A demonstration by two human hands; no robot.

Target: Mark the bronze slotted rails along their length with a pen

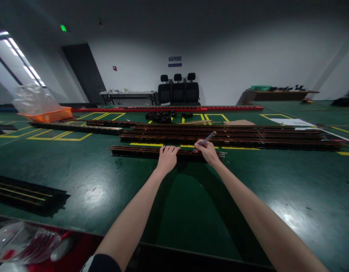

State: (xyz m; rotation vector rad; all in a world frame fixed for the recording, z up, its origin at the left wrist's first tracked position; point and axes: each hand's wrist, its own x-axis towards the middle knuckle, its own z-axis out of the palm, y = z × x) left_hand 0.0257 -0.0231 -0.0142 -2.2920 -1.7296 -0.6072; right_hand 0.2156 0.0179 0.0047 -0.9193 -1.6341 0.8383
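Observation:
A narrow dark rail with copper-coloured lines (134,151) lies crosswise on the green table in front of me. My left hand (168,158) rests on its middle, fingers bent over the top and thumb side toward the right. Farther right, my right hand (207,150) grips a grey pen-like tool (209,137), slanted with its upper end to the right and its lower end down at the rail. The tool's tip is too small to make out. Just behind the rail lies a wide bundle of similar long rails (233,136).
More dark rails (27,194) lie at the left front. An orange tray (54,114) with clear plastic bags stands at the back left. Black parts (160,116), brown cardboard (239,122) and white paper (290,122) lie behind the bundle. Bagged items (27,243) are below the table's front left edge.

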